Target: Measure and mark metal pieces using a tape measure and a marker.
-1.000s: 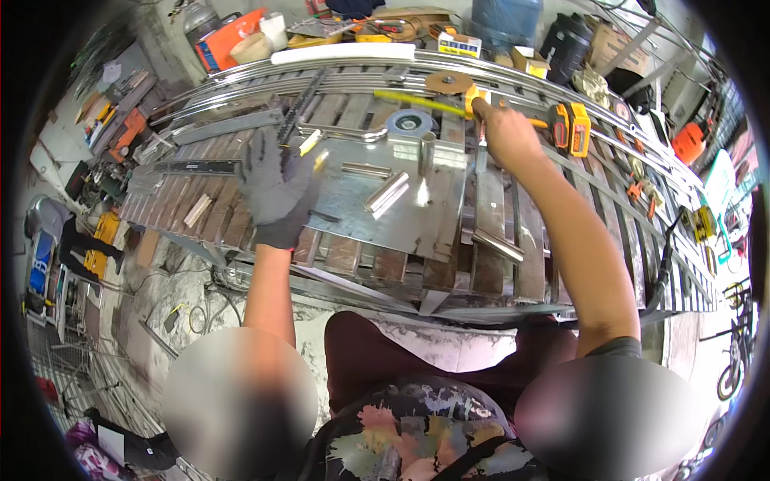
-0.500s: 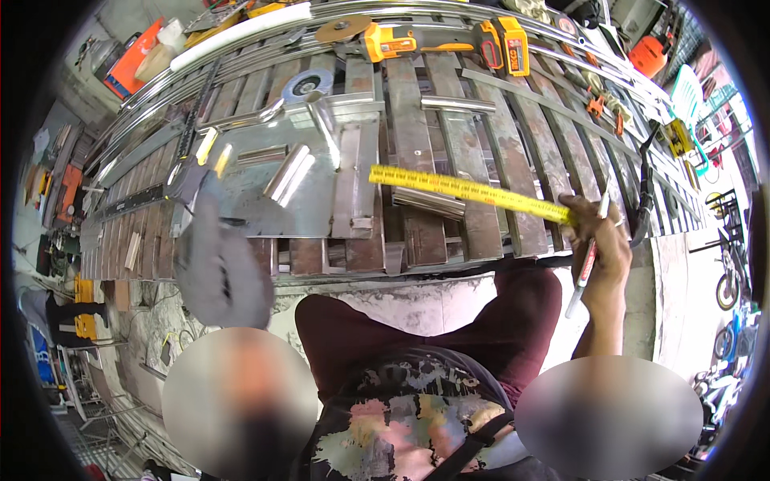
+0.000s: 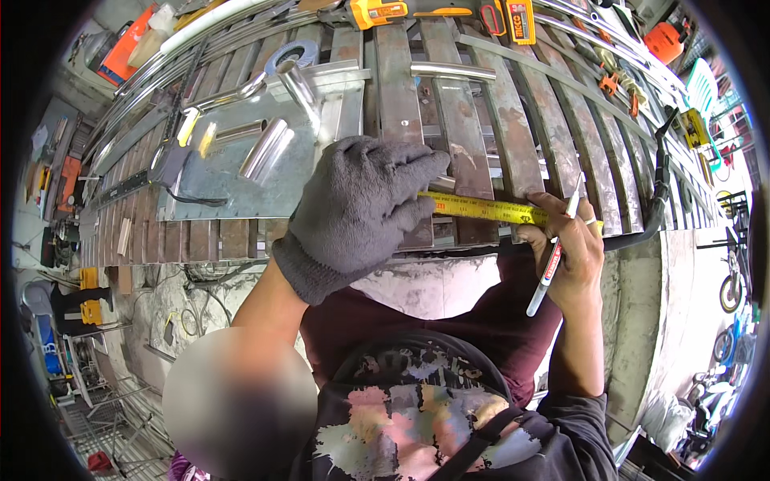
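A yellow tape measure blade (image 3: 485, 209) stretches across the slats in front of me. My left hand (image 3: 361, 200), in a dark grey knit glove, has its fingers curled over the blade's left end. That end is hidden behind the fingers. My bare right hand (image 3: 571, 248) grips the blade's other end and also holds a slim white marker (image 3: 553, 268) with red print, slanting between the fingers. No tape case shows. Just beyond the gloved fingertips lies a short shiny metal tube (image 3: 441, 183), partly covered by the glove.
The bench top is brown metal slats (image 3: 517, 136). A grey sheet metal plate (image 3: 216, 188) carries cut tubes (image 3: 267, 149) and a grinding disc (image 3: 291, 54). At the far edge lies a yellow cordless grinder (image 3: 378, 12). A black cable (image 3: 659, 188) hangs at the right.
My left hand has come from the plate's near left edge across to the blade's left end. My right hand has shifted slightly left, and the blade sits lower and nearer. The view has tilted down.
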### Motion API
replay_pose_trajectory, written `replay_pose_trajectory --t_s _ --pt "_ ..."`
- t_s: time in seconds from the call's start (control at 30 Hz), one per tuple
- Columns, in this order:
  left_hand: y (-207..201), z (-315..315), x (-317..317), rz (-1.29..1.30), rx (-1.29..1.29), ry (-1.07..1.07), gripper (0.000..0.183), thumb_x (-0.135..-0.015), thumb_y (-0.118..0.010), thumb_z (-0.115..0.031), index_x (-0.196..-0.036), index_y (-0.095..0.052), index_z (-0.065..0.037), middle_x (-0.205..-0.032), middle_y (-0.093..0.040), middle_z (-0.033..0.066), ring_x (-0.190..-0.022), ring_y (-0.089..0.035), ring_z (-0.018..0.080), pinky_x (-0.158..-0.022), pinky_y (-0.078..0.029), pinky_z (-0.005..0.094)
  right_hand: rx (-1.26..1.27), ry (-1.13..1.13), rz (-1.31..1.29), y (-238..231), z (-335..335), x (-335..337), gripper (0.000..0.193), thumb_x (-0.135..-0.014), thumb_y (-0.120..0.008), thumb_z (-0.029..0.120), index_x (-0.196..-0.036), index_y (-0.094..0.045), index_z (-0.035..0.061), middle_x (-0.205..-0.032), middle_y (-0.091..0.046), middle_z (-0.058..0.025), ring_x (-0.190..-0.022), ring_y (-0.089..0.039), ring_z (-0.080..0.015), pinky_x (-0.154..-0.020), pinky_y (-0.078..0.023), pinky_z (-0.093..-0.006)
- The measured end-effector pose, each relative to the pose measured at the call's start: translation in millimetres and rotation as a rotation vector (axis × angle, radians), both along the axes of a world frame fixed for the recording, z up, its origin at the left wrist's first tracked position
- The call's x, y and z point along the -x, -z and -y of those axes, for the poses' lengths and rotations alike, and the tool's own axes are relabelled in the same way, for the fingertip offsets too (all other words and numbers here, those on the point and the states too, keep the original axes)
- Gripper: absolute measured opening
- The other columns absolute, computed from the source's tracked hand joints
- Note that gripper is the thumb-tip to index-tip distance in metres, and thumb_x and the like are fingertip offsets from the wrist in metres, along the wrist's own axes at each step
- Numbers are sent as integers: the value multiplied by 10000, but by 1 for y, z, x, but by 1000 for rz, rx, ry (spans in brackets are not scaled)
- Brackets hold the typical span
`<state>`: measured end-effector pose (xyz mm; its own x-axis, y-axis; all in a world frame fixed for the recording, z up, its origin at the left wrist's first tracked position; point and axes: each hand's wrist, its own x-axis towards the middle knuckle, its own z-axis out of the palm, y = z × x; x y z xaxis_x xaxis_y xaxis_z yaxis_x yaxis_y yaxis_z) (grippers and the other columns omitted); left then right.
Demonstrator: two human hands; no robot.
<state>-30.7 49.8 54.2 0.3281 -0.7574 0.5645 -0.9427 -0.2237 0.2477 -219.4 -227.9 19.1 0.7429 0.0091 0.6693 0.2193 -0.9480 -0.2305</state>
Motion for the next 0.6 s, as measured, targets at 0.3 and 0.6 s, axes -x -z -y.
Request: replay_pose_trajectory --t_s 0.3,0.6 --pt "14 5 -8 -249 113 25 340 -969 -893 -7 -1301 -884 -81 -1038 -751 67 -904 -670 248 -874 -566 385 10 -4 -3 -5 4 -6 409 -928 -983 219 -1044 -633 42 -1262 -883 -126 -960 -765 -354 -842 -593 -472" --pt "10 5 -13 -576 75 -47 222 -980 -904 -143 -1198 -934 -111 -1044 -843 120 -1015 -780 325 -938 -626 446 -81 -33 12 -12 -16 -22 435 -881 -993 56 -1009 -577 48 -1187 -862 -179 -944 -762 -391 -861 -600 -476"
